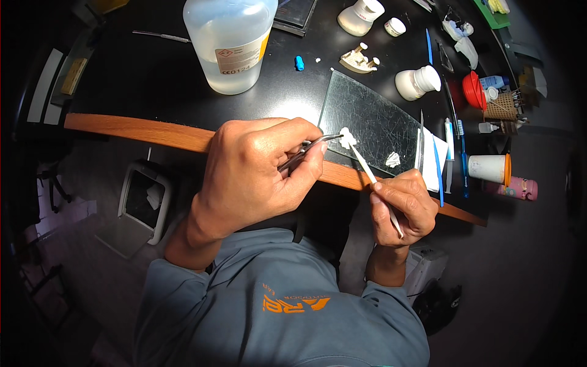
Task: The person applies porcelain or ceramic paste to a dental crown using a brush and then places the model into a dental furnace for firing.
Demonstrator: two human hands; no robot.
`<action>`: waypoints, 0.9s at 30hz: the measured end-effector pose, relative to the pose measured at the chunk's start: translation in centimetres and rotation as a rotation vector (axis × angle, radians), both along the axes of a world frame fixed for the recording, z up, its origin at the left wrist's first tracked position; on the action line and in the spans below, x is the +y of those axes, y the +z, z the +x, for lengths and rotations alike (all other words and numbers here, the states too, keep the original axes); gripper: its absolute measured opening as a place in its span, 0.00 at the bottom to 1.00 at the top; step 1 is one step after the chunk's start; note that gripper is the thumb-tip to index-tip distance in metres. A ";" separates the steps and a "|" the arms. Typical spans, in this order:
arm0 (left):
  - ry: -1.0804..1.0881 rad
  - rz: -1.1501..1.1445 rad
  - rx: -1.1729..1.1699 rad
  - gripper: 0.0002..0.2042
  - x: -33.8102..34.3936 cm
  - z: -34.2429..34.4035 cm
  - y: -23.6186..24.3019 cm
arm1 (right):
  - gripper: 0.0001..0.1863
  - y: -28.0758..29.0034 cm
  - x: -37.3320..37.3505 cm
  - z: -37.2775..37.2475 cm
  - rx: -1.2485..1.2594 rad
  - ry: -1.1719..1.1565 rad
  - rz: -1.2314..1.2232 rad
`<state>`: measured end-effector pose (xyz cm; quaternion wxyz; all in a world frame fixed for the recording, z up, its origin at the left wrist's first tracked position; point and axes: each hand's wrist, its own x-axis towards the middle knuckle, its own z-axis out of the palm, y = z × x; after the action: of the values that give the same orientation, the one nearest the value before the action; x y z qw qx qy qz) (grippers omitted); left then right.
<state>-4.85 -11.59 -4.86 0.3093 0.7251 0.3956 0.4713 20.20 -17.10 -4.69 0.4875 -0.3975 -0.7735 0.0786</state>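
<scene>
My left hand (pixel 260 177) is closed around metal tweezers (pixel 304 151). Their bent tip touches a small, lumpy white piece (pixel 347 138) above the near edge of a scratched glass slab (pixel 367 110). Between the fingertips of my right hand (pixel 406 211) is a slim white stick-like tool (pixel 363 164), slanting up to the left. Its far end meets the same white piece. Whether that piece rests on the glass or hangs just over it, I cannot tell. A ridged white dab (pixel 392 159) lies on the slab, near my right hand.
A large bottle (pixel 235 58) of clear liquid stands at the back left. Beyond the slab are white powder jars (pixel 417 82), a cream dental model (pixel 359 60) and a blue piece (pixel 299 63). Rightward lie slim tools, a red bowl (pixel 474 90) and a white cup (pixel 488 169).
</scene>
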 end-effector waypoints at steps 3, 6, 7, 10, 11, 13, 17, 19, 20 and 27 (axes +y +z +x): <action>0.003 0.011 -0.003 0.03 0.0 0.0 -0.1 | 0.14 -0.1 -0.1 0.0 0.005 -0.011 0.003; 0.004 0.002 0.004 0.03 0.0 -0.1 0.0 | 0.14 -0.2 0.1 0.0 0.011 0.007 -0.001; 0.004 -0.007 0.009 0.02 0.1 -0.2 0.0 | 0.14 -0.3 0.2 -0.1 0.012 0.009 -0.003; 0.001 0.007 0.006 0.02 0.1 0.0 0.2 | 0.14 0.1 0.1 0.0 0.000 0.005 0.008; 0.001 0.007 0.006 0.02 0.1 0.0 0.2 | 0.13 0.0 0.1 -0.1 -0.007 -0.009 0.003; 0.008 0.001 0.010 0.03 0.1 -0.1 0.4 | 0.13 0.0 0.2 -0.2 -0.013 -0.025 0.003; 0.011 0.012 0.012 0.03 0.0 0.0 0.1 | 0.12 -0.2 -0.1 -0.1 0.091 0.008 -0.003; 0.026 0.006 0.027 0.04 -0.1 0.0 0.2 | 0.14 -0.1 -0.1 -0.3 0.169 -0.002 0.034; 0.020 0.013 0.030 0.04 -0.2 -0.1 0.3 | 0.14 -0.1 -0.2 -0.6 0.171 -0.008 0.042; 0.019 -0.015 0.055 0.04 -0.3 0.1 0.5 | 0.15 -0.2 0.1 -1.4 0.154 0.039 0.136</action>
<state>-4.72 -11.90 -4.40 0.2993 0.7318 0.4143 0.4509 18.85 -16.95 -4.89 0.5697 -0.3409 -0.7449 0.0657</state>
